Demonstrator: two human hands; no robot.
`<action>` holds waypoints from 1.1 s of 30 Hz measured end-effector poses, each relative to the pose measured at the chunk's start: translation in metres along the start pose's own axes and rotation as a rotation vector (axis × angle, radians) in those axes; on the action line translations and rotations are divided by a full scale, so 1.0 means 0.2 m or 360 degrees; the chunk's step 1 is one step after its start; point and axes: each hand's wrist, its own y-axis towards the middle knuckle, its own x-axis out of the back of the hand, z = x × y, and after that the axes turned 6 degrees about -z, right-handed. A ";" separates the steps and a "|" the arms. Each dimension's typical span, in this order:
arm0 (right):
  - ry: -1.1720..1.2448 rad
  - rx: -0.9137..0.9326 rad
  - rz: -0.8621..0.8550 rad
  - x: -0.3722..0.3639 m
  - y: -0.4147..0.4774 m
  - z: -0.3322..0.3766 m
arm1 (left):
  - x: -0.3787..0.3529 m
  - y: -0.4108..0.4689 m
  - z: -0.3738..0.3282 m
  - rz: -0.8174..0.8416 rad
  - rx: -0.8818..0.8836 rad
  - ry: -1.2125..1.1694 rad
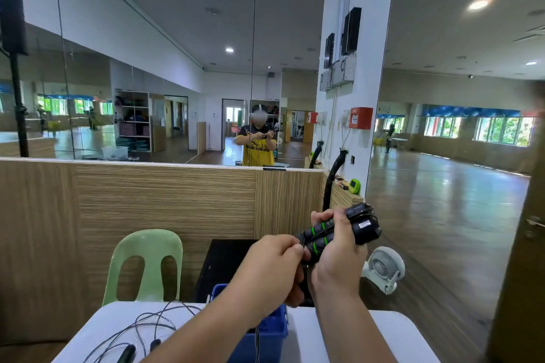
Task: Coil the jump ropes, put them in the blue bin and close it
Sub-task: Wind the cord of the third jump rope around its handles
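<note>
My right hand point(339, 253) grips two black jump rope handles point(361, 227) with green rings, held side by side at chest height. My left hand point(271, 268) pinches the thin black cord where it leaves the handles. Below my forearms stands the blue bin point(275, 330) on the white table point(392, 336); its inside is mostly hidden by my left arm. A second jump rope point(141, 330) lies loose and uncoiled on the table's left part, its dark handles near the bottom edge.
A pale green plastic chair point(147, 262) stands behind the table against a wood-panelled wall. A black box point(224, 265) sits behind the bin, a small white fan point(383, 268) on the floor to the right. Mirrors cover the wall above.
</note>
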 end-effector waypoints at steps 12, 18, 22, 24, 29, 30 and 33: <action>0.0399 -0.0281 0.0148 -0.06 -0.07 0.07 | 0.03 -0.06 0.14 0.0263 0.0119 0.0065; 0.0666 -0.0661 0.0301 -0.08 -0.13 0.13 | 0.08 0.02 0.27 0.0679 0.0150 -0.0248; 0.0665 -0.0760 0.0378 -0.09 -0.16 0.14 | 0.10 0.08 0.31 0.0715 -0.0096 -0.0256; 0.0615 -0.0836 0.0378 -0.07 -0.16 0.14 | 0.12 0.12 0.31 0.0706 -0.0118 -0.0152; 0.0398 -0.1048 0.0443 0.00 -0.18 0.15 | 0.23 0.24 0.27 0.0800 -0.0131 0.0687; 0.0352 -0.1068 0.0485 0.02 -0.18 0.15 | 0.25 0.26 0.25 0.0791 -0.0170 0.0895; 0.0228 -0.1081 0.0608 0.05 -0.17 0.14 | 0.29 0.31 0.18 0.0811 -0.0199 0.1101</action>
